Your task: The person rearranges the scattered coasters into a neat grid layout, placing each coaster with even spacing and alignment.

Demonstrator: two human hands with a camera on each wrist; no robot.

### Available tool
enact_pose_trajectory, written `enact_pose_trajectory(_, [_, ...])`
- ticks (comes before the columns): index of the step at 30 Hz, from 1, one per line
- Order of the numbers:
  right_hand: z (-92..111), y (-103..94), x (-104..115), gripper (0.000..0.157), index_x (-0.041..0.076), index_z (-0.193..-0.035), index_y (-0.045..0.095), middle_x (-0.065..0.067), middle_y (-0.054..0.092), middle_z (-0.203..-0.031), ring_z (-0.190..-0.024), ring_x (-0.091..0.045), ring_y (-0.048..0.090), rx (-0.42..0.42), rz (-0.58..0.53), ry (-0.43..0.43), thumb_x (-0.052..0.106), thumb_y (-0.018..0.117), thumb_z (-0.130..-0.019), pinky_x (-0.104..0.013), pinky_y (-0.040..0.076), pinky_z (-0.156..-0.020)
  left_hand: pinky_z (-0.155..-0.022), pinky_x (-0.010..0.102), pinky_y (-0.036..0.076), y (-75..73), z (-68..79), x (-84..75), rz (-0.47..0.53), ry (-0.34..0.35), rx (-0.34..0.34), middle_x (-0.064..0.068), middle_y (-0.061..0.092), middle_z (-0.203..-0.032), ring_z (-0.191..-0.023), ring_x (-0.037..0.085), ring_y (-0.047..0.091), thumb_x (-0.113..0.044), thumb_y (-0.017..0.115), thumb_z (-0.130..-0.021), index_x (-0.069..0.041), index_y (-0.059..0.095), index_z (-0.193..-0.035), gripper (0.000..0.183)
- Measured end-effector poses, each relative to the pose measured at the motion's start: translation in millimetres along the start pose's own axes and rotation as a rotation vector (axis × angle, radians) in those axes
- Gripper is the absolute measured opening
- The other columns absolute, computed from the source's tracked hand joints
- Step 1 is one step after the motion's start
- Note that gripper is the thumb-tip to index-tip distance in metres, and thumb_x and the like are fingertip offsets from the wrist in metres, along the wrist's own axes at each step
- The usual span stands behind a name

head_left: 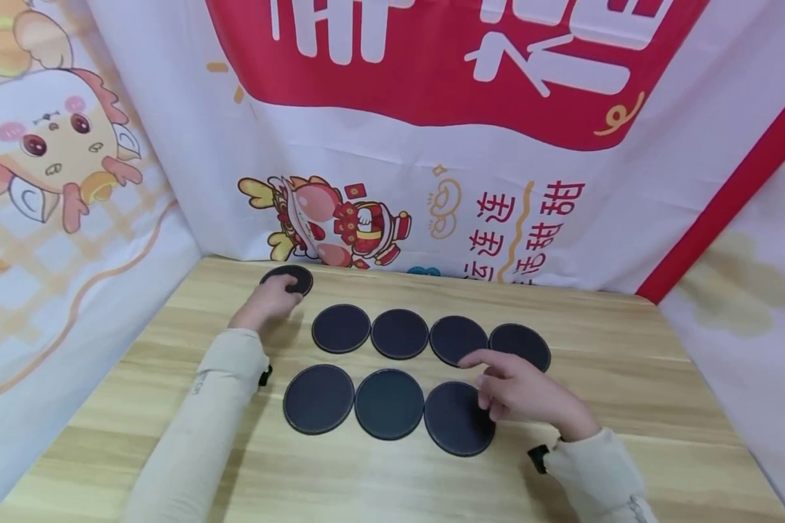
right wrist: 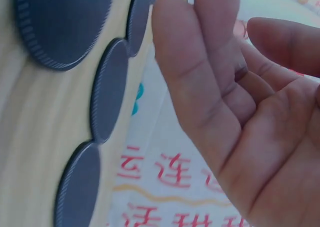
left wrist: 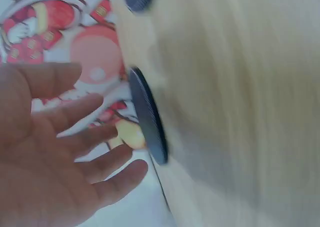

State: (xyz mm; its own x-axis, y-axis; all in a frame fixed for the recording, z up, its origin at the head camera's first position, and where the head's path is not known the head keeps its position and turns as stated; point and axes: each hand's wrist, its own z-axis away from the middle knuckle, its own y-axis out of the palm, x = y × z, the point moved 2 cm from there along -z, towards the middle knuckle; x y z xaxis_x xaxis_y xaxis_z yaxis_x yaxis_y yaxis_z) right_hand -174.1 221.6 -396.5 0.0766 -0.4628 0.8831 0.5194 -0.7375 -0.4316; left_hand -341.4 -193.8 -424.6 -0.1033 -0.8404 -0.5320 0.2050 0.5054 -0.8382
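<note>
My left hand [head_left: 268,299] is over a round black coaster [head_left: 286,271] at the back left of the table. In the left wrist view its fingers [left wrist: 120,182] are spread and fairly straight beside the stitched-edge coaster [left wrist: 148,118], which lies on the wood; nothing is pinched. My right hand [head_left: 526,388] hovers at the right end of the coasters, its index finger stretched out and the others loosely bent. Below it is the rightmost coaster [head_left: 456,425] of the front row; behind it, partly covered, lies the last back-row coaster [head_left: 522,341]. The right palm holds nothing.
Several dark coasters form a back row [head_left: 400,334], edge to edge, and three form a front row [head_left: 389,404]. A printed cloth [head_left: 379,145] hangs at the table's back edge, with another at the left [head_left: 91,247]. The table [head_left: 628,407] is light wood.
</note>
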Motion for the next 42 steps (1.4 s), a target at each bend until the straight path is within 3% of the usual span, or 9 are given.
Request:
enact_pose_trajectory(3, [-16,9.1,17,0.03,0.009,-0.131,0.061,-0.01,0.063,-0.075,-0.058,-0.025,0.062,0.017,0.073,-0.004,0.005,0.05,-0.103,-0.038,0.057,-0.059,-0.116,0.059,0.022,1.0,5.7,13.7,-0.033,-0.024,0.117,0.036,0.033,-0.151,-0.141,0.052,0.027,-0.019,0.052,-0.102,0.015,0.034,-0.148,0.059])
enact_pose_trajectory(6, [-36,20.8,35,0.03,0.01,-0.131,0.061,-0.009,0.062,-0.075,-0.057,-0.022,0.061,0.043,0.135,-0.028,0.004,0.05,-0.103,-0.037,0.056,-0.059,-0.116,0.059,0.023,2.4,11.1,15.6,-0.058,-0.038,0.174,0.036,0.031,-0.152,-0.142,0.052,0.025,-0.02,0.052,-0.102,0.014,0.034,-0.149,0.061])
enact_pose_trajectory(11, [-76,38.3,69,0.028,0.011,-0.128,0.062,-0.008,0.062,-0.075,-0.056,-0.02,0.058,0.072,0.218,-0.041,0.004,0.051,-0.103,-0.034,0.053,-0.058,-0.114,0.062,0.025,-1.2,12.7,10.3,-0.123,-0.061,0.137,0.038,0.032,-0.15,-0.139,0.055,0.028,-0.024,0.052,-0.103,0.01,0.039,-0.149,0.059])
enact_pose_trajectory(15, [-120,50.3,92,0.024,0.009,-0.126,0.061,-0.009,0.061,-0.082,-0.059,-0.021,0.058,0.073,0.196,-0.023,0.008,0.051,-0.105,-0.032,0.053,-0.058,-0.114,0.06,0.027,-3.7,11.6,10.7,-0.1,-0.037,0.101,0.036,0.039,-0.147,-0.138,0.052,0.033,-0.023,0.051,-0.104,0.011,0.043,-0.145,0.053])
enact_pose_trajectory(18, [-158,62.3,104,0.027,0.009,-0.132,0.059,-0.013,0.062,-0.1,-0.071,-0.027,0.064,0.084,0.107,0.011,0.011,0.051,-0.106,-0.035,0.057,-0.061,-0.112,0.061,0.03,-6.7,11.5,15.4,-0.08,-0.037,0.041,0.033,0.046,-0.143,-0.135,0.052,0.038,-0.022,0.05,-0.104,0.009,0.049,-0.142,0.049])
enact_pose_trajectory(23, [-218,81.8,117,0.046,0.009,-0.15,0.044,-0.017,0.051,-0.142,-0.1,-0.039,0.067,0.113,-0.123,0.111,0.012,0.052,-0.105,-0.045,0.06,-0.075,-0.103,0.073,0.027,-13.1,11.7,29.4,-0.064,-0.18,-0.066,0.036,0.036,-0.145,-0.132,0.058,0.031,-0.026,0.047,-0.102,0.005,0.044,-0.147,0.054])
enact_pose_trajectory(28, [-261,98.6,116,0.064,0.013,-0.161,0.025,-0.015,0.037,-0.156,-0.11,-0.044,0.063,0.106,-0.295,0.229,0.012,0.053,-0.104,-0.05,0.056,-0.087,-0.104,0.074,0.023,-13.1,7.0,42.1,-0.047,-0.278,-0.042,0.041,0.026,-0.148,-0.135,0.059,0.023,-0.032,0.05,-0.102,0.008,0.028,-0.153,0.069])
enact_pose_trajectory(36, [-287,127.6,103,0.078,0.019,-0.164,0.009,-0.019,0.033,-0.157,-0.113,-0.05,0.059,0.148,-0.337,0.307,0.013,0.057,-0.103,-0.055,0.052,-0.094,-0.103,0.072,0.027,-3.1,-0.1,46.8,-0.059,-0.265,-0.012,0.039,0.032,-0.144,-0.131,0.057,0.029,-0.03,0.062,-0.096,0.006,0.03,-0.153,0.075])
enact_pose_trajectory(42, [-297,141.8,100,0.08,0.017,-0.164,0.011,-0.022,0.033,-0.155,-0.09,-0.045,0.065,0.134,-0.285,0.273,0.013,0.059,-0.1,-0.055,0.055,-0.089,-0.104,0.073,0.027,-1.9,0.5,41.8,-0.049,-0.244,-0.01,0.038,0.034,-0.143,-0.131,0.056,0.03,-0.028,0.063,-0.094,0.005,0.033,-0.152,0.073])
